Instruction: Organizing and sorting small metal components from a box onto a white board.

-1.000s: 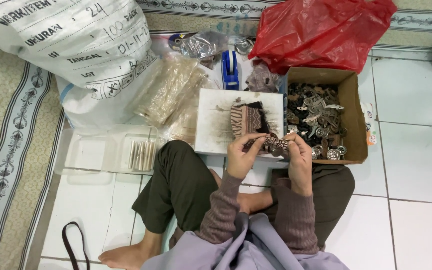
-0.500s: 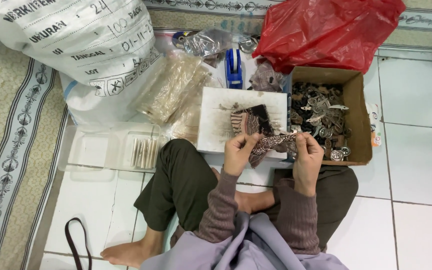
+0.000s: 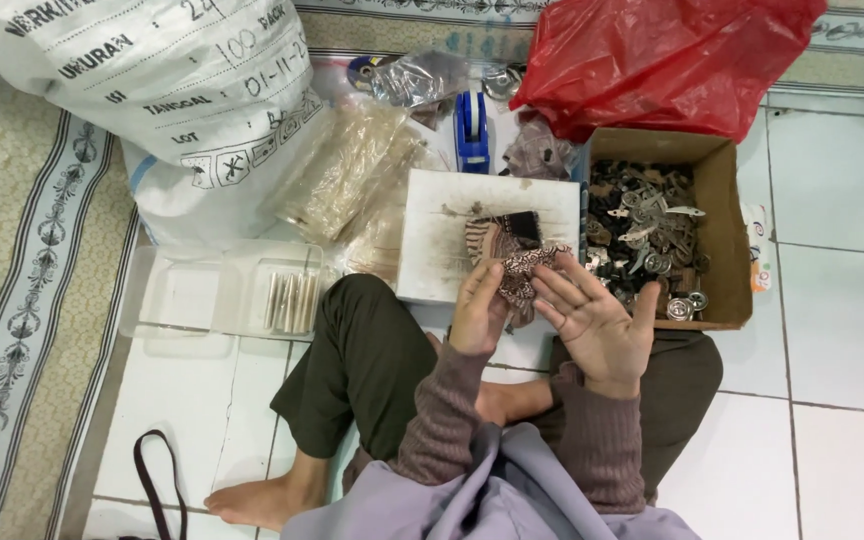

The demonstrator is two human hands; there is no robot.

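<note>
Mid-frame, left hand [image 3: 479, 305] is pinching a patterned cloth piece [image 3: 514, 262] over the white board [image 3: 442, 240], right hand [image 3: 600, 322] open-palmed beside it, probably reaching next for metal bits in the cardboard box [image 3: 717, 210].

Left hand [image 3: 479, 308] pinched shut, right hand [image 3: 600, 322] open, palm up.

Seated cross-legged on a tiled floor [image 3: 842, 330], a person works hemmed in on most sides. A white board [image 3: 452, 235] blocks twelve o'clock, a cardboard box of metal parts [image 3: 722, 215] two o'clock, a clear plastic tray [image 3: 192, 300] nine o'clock, and a large printed sack [image 3: 152, 90] with cellophane packets [image 3: 347, 175] eleven o'clock. Bare tile at three and four o'clock leaves a hand room to pass.
</note>
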